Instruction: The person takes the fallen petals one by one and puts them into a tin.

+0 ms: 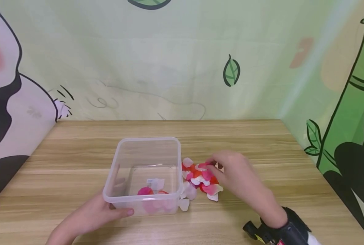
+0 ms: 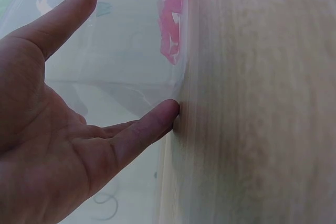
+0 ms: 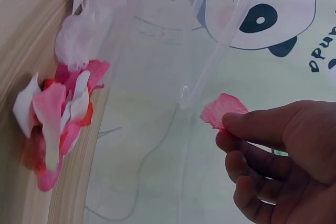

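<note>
— Where is your left hand point(image 1: 90, 216)?

— It rests on the near left corner of the clear plastic box point(image 1: 145, 175), fingers straight and relaxed, thumb laid along the front wall, nothing pinched. The left wrist view shows your open palm against that wall.

— And your right hand point(image 1: 237, 177)?

— Its grip is pressed together on one pink petal point(image 3: 223, 109) — thumb and forefinger pinch it at the edge, just above the pile of petals point(image 1: 200, 180).

— Where does that pile lie?

— On the table point(image 1: 261, 146), touching the right wall of the box: pink, red and white petals heaped together. A few more petals point(image 1: 152, 190) lie inside the box, towards its front.

— The box itself?

— Upright and lidless, in the middle of the table, between your two hands.
</note>
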`<state>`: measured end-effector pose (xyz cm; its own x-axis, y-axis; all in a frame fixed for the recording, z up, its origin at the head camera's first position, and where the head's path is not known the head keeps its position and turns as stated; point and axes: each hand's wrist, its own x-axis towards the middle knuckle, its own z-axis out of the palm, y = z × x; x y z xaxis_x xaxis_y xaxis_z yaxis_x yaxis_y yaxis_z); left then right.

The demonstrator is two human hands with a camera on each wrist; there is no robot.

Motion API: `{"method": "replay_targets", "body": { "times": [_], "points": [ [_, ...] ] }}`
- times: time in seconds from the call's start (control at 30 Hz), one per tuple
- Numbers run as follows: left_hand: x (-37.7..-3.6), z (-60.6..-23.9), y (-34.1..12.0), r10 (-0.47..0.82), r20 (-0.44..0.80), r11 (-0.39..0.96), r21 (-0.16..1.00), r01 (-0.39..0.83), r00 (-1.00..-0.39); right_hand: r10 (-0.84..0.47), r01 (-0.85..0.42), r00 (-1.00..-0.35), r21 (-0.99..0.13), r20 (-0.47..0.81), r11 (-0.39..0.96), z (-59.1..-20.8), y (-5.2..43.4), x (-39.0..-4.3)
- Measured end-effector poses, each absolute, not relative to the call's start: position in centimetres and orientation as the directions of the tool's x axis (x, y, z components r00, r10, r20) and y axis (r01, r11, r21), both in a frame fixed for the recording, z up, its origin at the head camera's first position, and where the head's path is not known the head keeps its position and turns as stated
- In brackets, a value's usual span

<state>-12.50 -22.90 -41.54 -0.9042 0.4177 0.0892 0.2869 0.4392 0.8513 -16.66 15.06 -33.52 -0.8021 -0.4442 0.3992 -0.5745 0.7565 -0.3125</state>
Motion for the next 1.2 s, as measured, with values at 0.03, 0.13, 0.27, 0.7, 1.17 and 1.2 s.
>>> {"method": "replay_targets", "body": {
  "times": [0.03,0.13,0.27,0.7,1.17,1.2],
  "points": [
    [-12.5,-41.5,-22.9,0.417,0.092,0.442,0.849,0.290,-0.904,-0.449,-0.586,-0.792,-0.308,0.414,0.749,-33.5,14.8,-16.6],
    [-12.5,-41.4,-22.9,0.413,0.098,0.454,0.840,0.297,-0.906,-0.466,-0.625,-0.758,-0.303,0.456,0.720,-33.5,14.2,-16.4],
    [-12.5,-41.4,-22.8,0.414,0.096,0.445,0.846,0.293,-0.905,-0.478,-0.670,-0.718,-0.318,0.506,0.671,-33.6,13.5,-16.0],
    [-12.3,-41.4,-22.8,0.404,0.110,0.464,0.831,0.307,-0.908,-0.499,-0.792,-0.582,-0.306,0.642,0.529,-33.6,11.7,-15.4],
    [-12.5,-41.3,-22.6,0.425,0.094,0.387,0.880,0.275,-0.900,-0.565,-0.861,-0.500,-0.307,0.656,0.406,-34.3,9.7,-15.1],
    [-12.5,-41.3,-22.6,0.424,0.100,0.393,0.875,0.282,-0.900,-0.567,-0.859,-0.503,-0.308,0.652,0.409,-34.3,9.6,-15.1]
  ]
}}
